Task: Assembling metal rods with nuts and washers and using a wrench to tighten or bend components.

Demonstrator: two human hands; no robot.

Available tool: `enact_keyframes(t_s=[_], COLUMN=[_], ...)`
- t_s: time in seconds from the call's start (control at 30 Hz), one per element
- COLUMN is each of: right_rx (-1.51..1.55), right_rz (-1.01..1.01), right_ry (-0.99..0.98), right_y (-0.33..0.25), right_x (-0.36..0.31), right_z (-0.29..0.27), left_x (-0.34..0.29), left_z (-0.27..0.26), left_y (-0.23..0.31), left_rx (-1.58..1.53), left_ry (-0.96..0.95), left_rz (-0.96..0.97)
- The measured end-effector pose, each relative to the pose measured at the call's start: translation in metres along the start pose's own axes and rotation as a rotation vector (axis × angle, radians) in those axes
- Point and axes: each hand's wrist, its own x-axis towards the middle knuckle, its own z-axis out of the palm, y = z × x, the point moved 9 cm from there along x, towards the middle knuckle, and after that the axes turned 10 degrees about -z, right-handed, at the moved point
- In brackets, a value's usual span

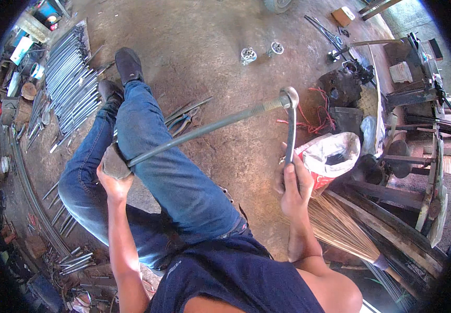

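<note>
A long metal rod [199,134] with a threaded far end slants across my raised thigh. My left hand [115,180] is closed at its lower end, around a brown-grey piece [116,161] whose kind I cannot make out. The ring of a wrench [292,128] sits around the rod's threaded end. My right hand [294,187] grips the wrench's handle, thumb along it, beside a red and white sack [335,151]. Pliers [184,122] and thin metal pieces lie on the floor behind the rod.
Many metal rods [71,73] lie in a pile at the far left. Two small containers [248,56] stand on the floor ahead. A broom [343,224] lies near a wooden frame [413,161] on the right. Red string [317,112] lies beyond the sack.
</note>
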Motion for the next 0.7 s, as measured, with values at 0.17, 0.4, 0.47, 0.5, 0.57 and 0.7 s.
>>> enact_keyframes(t_s=[0.17,0.4,0.47,0.5,0.57,0.7], right_rx=[-0.150,-0.380,-0.340,-0.300,-0.441,-0.557], right_rz=[-0.060,-0.128,-0.071,-0.014,-0.148,-0.250], right_ry=[0.034,0.068,0.074,0.079,0.070,0.103], right_y=[0.004,-0.005,-0.005,-0.002,-0.015,-0.027], right_x=[-0.005,-0.004,-0.004,-0.004,0.003,0.001], right_z=[-0.005,-0.007,-0.007,-0.006,-0.003,0.005], left_x=[-0.002,0.000,0.001,0.000,0.001,0.002], left_z=[0.002,-0.005,-0.003,-0.004,-0.005,-0.007], left_y=[-0.004,-0.001,-0.005,-0.005,0.000,0.008], left_rx=[0.083,-0.025,-0.084,-0.084,-0.068,-0.045], left_ry=[0.007,0.003,-0.039,-0.040,-0.016,0.011], left_rz=[0.059,0.042,-0.018,-0.018,0.018,0.043])
